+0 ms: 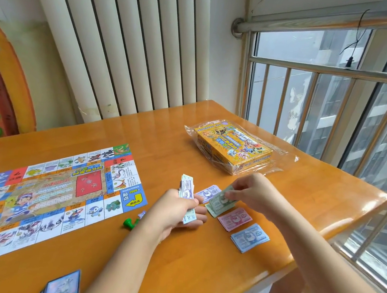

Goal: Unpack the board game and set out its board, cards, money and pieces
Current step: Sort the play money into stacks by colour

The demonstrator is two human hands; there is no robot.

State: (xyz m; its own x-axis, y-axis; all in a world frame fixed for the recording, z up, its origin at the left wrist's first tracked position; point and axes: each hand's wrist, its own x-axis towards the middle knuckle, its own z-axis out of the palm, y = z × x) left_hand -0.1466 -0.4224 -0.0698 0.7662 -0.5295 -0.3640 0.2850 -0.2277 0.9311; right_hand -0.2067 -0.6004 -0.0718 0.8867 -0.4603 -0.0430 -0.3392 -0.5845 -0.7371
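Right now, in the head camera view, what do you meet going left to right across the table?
Game board, green pawn, left hand gripping a wad of notes, pink notes, blue notes. Left out for overlap: box, card deck, right hand pinching a green note.

Wooden table (196, 269) bears board (52, 199), box (233, 146), money piles (234, 219), cards (63, 286)

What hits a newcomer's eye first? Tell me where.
The colourful game board lies spread on the left of the orange table. At centre, the left hand grips a wad of play money while the right hand pinches a green note over sorted piles. Behind them sits the yellow game box.
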